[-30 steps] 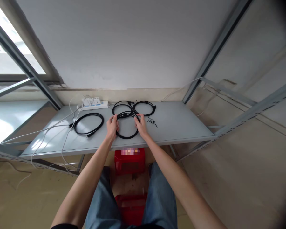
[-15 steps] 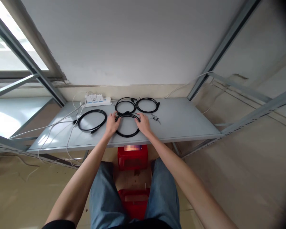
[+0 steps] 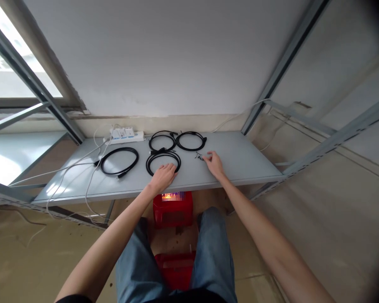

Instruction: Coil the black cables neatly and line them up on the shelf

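Observation:
A coiled black cable (image 3: 162, 153) lies on the grey metal shelf (image 3: 236, 162) at the front middle. My left hand (image 3: 164, 176) rests flat over its near arc without gripping it. My right hand (image 3: 213, 164) is apart from the coils, fingers spread, fingertips beside a small tangle of thin black wire (image 3: 198, 156). Behind are two more black coils (image 3: 162, 135) (image 3: 191, 132), and a third (image 3: 119, 148) lies to the left. The near side of the front coil is hidden under my left hand.
A white power strip (image 3: 123, 135) stands at the shelf's back left, with white cables (image 3: 70, 167) trailing over the shelf and off its edge. Grey steel uprights frame the shelf. Red crates (image 3: 172, 211) stand below, between my knees.
My right hand has left the front coil and moved right to the thin wire tangle. My left hand has slid to the coil's near edge. The coil now lies as a flat ring.

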### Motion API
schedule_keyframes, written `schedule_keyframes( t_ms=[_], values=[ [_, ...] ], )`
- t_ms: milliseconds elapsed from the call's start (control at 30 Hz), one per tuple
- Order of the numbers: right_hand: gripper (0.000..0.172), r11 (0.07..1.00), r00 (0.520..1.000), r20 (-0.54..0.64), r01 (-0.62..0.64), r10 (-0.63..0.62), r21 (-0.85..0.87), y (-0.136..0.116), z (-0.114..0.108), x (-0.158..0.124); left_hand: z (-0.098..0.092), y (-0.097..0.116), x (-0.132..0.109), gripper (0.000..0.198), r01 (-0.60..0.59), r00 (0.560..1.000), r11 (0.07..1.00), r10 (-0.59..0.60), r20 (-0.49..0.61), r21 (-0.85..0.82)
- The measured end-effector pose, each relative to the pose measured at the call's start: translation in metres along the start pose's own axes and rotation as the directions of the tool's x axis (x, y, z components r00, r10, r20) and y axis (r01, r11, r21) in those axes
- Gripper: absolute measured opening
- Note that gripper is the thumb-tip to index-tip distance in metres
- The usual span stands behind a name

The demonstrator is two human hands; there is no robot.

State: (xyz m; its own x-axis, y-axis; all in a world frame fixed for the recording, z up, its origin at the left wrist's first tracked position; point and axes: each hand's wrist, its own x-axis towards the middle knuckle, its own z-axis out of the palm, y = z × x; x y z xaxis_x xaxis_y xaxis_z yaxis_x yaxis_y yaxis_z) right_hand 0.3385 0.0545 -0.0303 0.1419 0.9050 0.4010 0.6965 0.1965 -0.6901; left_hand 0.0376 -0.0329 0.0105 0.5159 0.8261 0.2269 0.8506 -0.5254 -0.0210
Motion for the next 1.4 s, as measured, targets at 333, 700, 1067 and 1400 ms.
schedule_keyframes(
  t_ms=[333,700,1067,1400],
  values=[
    [0.024,1.0,0.998,0.056,0.015,-0.015,-0.01,-0.011,0.001,0.001,0.001,0.0,-0.001,0.037,0.289,0.955,0.952,-0.279,0.099,-0.101],
    [0.033,0.975,0.999,-0.027,-0.033,0.04,0.218,-0.018,-0.005,-0.004,0.0,0.0,-0.002,0.034,0.285,0.957,0.955,-0.279,0.079,-0.083],
    [0.043,0.93,0.993,-0.072,0.112,-0.092,0.351,-0.075,0.005,-0.036,-0.003,0.001,-0.001,0.046,0.313,0.947,0.947,-0.306,0.095,-0.071],
    [0.041,0.911,0.964,0.178,0.114,-0.198,0.397,-0.128,0.069,-0.04,0.0,-0.005,0.003,0.044,0.337,0.936,0.939,-0.327,0.134,-0.065]
  ],
)
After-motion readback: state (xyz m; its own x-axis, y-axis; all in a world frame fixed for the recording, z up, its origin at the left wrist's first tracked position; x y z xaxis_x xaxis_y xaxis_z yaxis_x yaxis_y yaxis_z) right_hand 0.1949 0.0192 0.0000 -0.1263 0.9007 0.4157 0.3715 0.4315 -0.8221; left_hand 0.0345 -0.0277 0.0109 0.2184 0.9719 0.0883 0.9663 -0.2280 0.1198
